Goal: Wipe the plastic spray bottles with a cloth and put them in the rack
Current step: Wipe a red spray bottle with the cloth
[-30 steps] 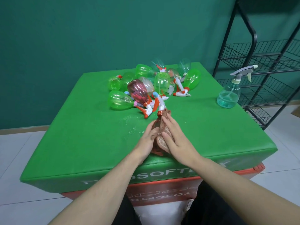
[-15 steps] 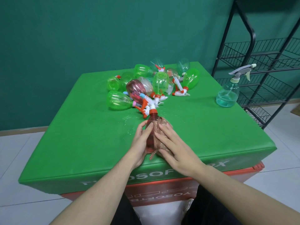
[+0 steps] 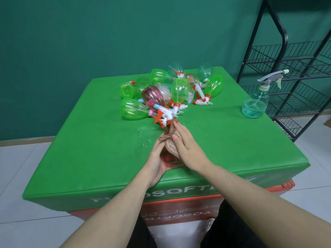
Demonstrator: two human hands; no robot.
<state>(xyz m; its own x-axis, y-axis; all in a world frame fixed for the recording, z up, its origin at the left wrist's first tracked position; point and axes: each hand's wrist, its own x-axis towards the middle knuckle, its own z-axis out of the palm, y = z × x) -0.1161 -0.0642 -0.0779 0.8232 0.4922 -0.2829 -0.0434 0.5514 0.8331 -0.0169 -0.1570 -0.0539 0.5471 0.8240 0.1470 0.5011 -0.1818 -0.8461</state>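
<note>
Held bottle: a reddish spray bottle lies between the two hands near the front edge of the green surface, its orange and white trigger head pointing away from the person toward the pile.
Cloth: a brownish cloth is wrapped over the upper side of the bottle, hiding most of it; only a patch of red plastic shows near the palms.
Left hand: the left hand cups the bottle from the left and below, fingers curled up along its side and touching the cloth's edge.
Right hand: the right hand lies on top of the cloth with fingers stretched nearly straight along the bottle, pressing the cloth down onto it.
Pile: a heap of empty spray bottles, mostly clear green with one reddish and a few clear ones, lies on its sides toward the back of the surface, just beyond the held bottle's head; the nearest trigger heads almost touch it.
Filled bottle: a clear sprayer with a grey trigger stands upright at the right edge of the surface, bluish liquid in its lower part, well apart from the hands.
Rack: a black wire rack stands on the floor to the right of the surface, behind the filled sprayer.
Wet marks: small shiny droplets lie on the surface just left of the cloth.
</note>
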